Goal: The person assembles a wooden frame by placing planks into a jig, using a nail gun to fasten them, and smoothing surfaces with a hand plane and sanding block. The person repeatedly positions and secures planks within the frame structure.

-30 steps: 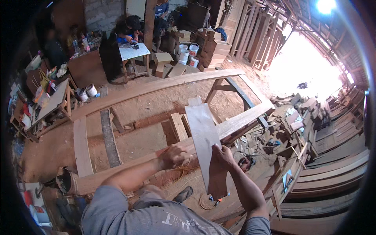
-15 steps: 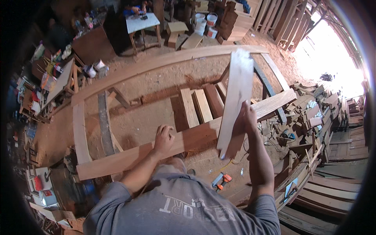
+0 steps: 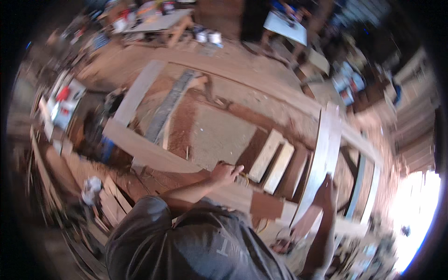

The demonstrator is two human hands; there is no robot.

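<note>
My right hand [image 3: 326, 191] grips the near right edge of a wide, pale wooden board [image 3: 322, 147]. That board lies across a long rectangular frame of planks, tilted slightly along its length. My left hand [image 3: 226, 172] is at the far edge of the frame's near plank [image 3: 149, 151], its fingers stretched toward the right and somewhat blurred. Nothing shows in its fingers; whether it rests on the plank is hard to tell. The far plank [image 3: 266, 84] and a shorter left end piece [image 3: 140, 93] make up other sides of the frame.
Several short timber pieces [image 3: 265, 156] lie inside the frame, low down. Dark beams [image 3: 171, 105] run beneath it. Offcuts [image 3: 359, 256] are heaped at the lower right. A white-topped table [image 3: 285, 31] and buckets [image 3: 347, 84] stand at the back, with a person beside the table.
My view has swung left, so the frame appears rotated and shifted right. My left hand's fingers have straightened from curling on the near plank. My right hand keeps its grip on the board.
</note>
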